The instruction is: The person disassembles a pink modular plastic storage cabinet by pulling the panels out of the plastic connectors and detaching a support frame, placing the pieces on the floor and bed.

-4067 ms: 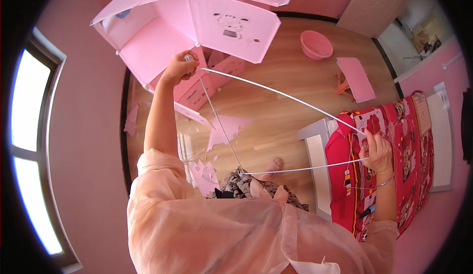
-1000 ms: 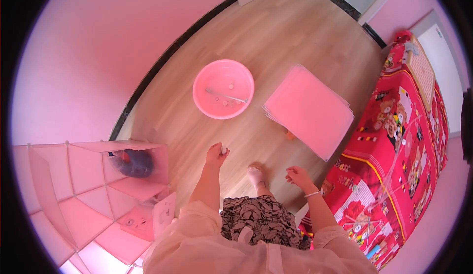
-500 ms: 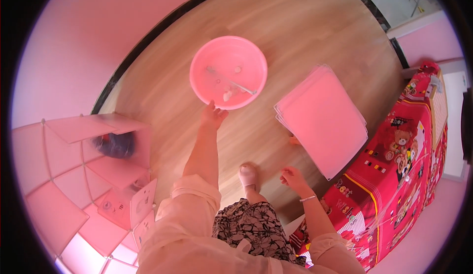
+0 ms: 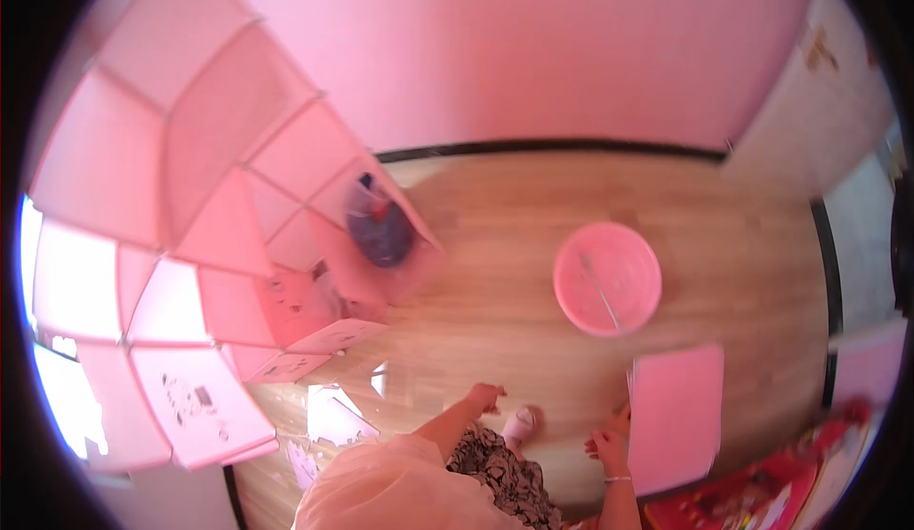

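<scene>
Head view, left hand: the hand point(image 4: 488, 398) hangs over the floor point(image 4: 495, 206), fingers half curled and loosely apart, with nothing that I can see in their hold; blur hides the finer detail.
Right hand: this one point(image 4: 605, 447) is just beside the panels, fingers bent, part open and gripping nothing visible; whether they touch the edge, I cannot tell.
Wrist: a thin bracelet point(image 4: 619, 479) sits on the right one.
Panels: a pink stack point(image 4: 676, 416) lies flat to the right of the right hand, with a bit of orange point(image 4: 622, 420) peeping out at its left edge.
Basin: round and pink, the basin point(image 4: 571, 316) stands on the floor beyond the panels, a pale rod point(image 4: 602, 294) slanting inside it.
Foot: a slipper point(image 4: 519, 424) shows between the two hands, near the patterned skirt point(image 4: 500, 480).
Scraps: torn pale pieces point(image 4: 338, 418) lie on the floor to the left.
Cabinet: the pink cube cabinet point(image 4: 214, 111) fills the left side, a dark bundle point(image 4: 381, 233) in one compartment and an animal drawing on a lower door point(image 4: 195, 397).
Bed: its red cover point(image 4: 743, 501) shows at lower right.
</scene>
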`<state>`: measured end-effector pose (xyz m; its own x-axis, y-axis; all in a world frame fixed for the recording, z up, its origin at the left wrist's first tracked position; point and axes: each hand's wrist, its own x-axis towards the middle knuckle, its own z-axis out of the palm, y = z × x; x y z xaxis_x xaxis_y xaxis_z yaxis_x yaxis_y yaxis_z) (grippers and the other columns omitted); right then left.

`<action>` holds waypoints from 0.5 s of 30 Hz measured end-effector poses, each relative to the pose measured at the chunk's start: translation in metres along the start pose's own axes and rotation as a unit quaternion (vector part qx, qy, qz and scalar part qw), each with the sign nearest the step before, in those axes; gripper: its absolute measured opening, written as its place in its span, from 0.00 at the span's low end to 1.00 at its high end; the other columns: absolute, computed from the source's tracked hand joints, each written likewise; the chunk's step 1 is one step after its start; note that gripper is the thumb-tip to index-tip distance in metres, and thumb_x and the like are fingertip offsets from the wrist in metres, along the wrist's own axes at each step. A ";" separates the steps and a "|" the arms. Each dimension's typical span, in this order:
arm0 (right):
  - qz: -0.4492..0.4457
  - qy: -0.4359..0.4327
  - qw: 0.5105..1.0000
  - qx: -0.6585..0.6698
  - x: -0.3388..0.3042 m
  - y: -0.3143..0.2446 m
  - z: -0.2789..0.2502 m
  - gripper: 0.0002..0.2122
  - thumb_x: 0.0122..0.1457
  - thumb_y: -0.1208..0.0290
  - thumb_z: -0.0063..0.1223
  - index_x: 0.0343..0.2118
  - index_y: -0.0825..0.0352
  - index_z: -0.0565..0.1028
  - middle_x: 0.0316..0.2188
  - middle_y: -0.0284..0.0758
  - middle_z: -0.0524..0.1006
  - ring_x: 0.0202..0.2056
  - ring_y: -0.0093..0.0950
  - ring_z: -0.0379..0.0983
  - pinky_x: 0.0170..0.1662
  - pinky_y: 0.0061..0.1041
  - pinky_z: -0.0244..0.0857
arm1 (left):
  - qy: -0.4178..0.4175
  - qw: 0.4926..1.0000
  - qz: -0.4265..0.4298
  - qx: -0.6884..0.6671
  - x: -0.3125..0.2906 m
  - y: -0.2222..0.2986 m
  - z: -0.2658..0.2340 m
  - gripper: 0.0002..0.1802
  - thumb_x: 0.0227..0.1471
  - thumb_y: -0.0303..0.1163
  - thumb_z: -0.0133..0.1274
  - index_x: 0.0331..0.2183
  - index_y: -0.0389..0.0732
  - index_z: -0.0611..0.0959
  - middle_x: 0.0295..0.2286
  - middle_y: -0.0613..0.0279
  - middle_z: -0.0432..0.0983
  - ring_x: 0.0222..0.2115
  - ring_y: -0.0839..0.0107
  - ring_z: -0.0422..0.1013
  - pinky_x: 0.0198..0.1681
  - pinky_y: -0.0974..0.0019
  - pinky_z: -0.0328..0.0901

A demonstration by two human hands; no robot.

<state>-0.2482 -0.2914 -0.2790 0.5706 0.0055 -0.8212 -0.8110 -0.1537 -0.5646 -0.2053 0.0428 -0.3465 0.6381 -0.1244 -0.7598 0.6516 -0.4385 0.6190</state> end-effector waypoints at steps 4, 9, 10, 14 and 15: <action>0.007 -0.047 0.999 -0.017 0.009 -0.055 0.020 0.08 0.53 0.67 0.43 0.26 0.67 0.66 0.20 0.37 0.73 0.19 0.24 0.70 0.20 0.21 0.63 | 0.093 0.983 -0.094 -0.125 -0.075 0.035 -0.040 0.18 0.43 0.33 0.50 0.39 0.38 0.71 0.19 0.57 0.70 0.15 0.71 0.66 0.17 0.68 0.63; -0.094 -0.108 0.982 -0.124 -0.008 -0.128 0.080 0.08 0.54 0.68 0.42 0.30 0.67 0.63 0.21 0.38 0.72 0.20 0.25 0.70 0.19 0.21 0.62 | 0.155 0.981 0.008 -0.116 -0.137 0.048 -0.100 0.21 0.41 0.32 0.49 0.40 0.39 0.69 0.18 0.60 0.71 0.16 0.73 0.67 0.17 0.69 0.62; -0.095 -0.125 0.979 -0.132 -0.015 -0.141 0.091 0.07 0.54 0.68 0.42 0.31 0.67 0.63 0.22 0.37 0.72 0.20 0.24 0.70 0.19 0.21 0.62 | 0.171 0.980 0.051 -0.089 -0.149 0.053 -0.112 0.19 0.40 0.31 0.49 0.39 0.40 0.69 0.18 0.61 0.71 0.16 0.74 0.67 0.16 0.69 0.62; -0.106 -0.183 0.956 -0.201 -0.035 -0.174 0.139 0.08 0.53 0.67 0.42 0.32 0.67 0.65 0.22 0.35 0.73 0.20 0.23 0.70 0.21 0.20 0.64 | 0.281 0.946 0.148 -0.062 -0.215 0.064 -0.157 0.16 0.43 0.32 0.46 0.38 0.39 0.69 0.19 0.58 0.72 0.21 0.65 0.69 0.27 0.64 0.63; -0.118 -0.196 0.948 -0.220 -0.040 -0.181 0.153 0.08 0.53 0.67 0.42 0.32 0.67 0.65 0.22 0.35 0.73 0.20 0.23 0.70 0.21 0.20 0.64 | 0.303 0.938 0.148 -0.075 -0.236 0.063 -0.170 0.16 0.43 0.32 0.46 0.38 0.39 0.69 0.19 0.58 0.72 0.21 0.65 0.69 0.27 0.64 0.63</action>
<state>-0.1445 -0.1123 -0.1565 0.5679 0.4441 -0.6930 -0.4852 -0.4994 -0.7177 -0.2456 0.1959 -0.0942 0.8868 0.3280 -0.3255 0.4301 -0.3283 0.8410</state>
